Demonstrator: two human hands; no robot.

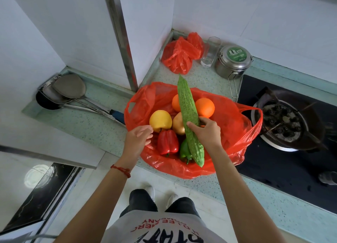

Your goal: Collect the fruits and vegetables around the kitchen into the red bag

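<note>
The red bag point(229, 133) lies wide open on the counter in front of me. Inside it are two oranges point(205, 106), a yellow apple point(160, 120), a brownish potato point(177, 123), a red pepper point(167, 142) and a green pepper point(184, 150). My right hand point(206, 131) grips a long bitter gourd point(188, 115) around its middle, holding it lengthwise over the bag. My left hand point(139, 139) is at the bag's near-left rim, fingers curled on the plastic beside the apple.
A second crumpled red bag point(180, 54) lies in the back corner by a glass point(209, 53) and a steel lidded pot point(233, 62). The gas stove point(284, 122) sits to the right. Ladles point(67, 91) rest at the left.
</note>
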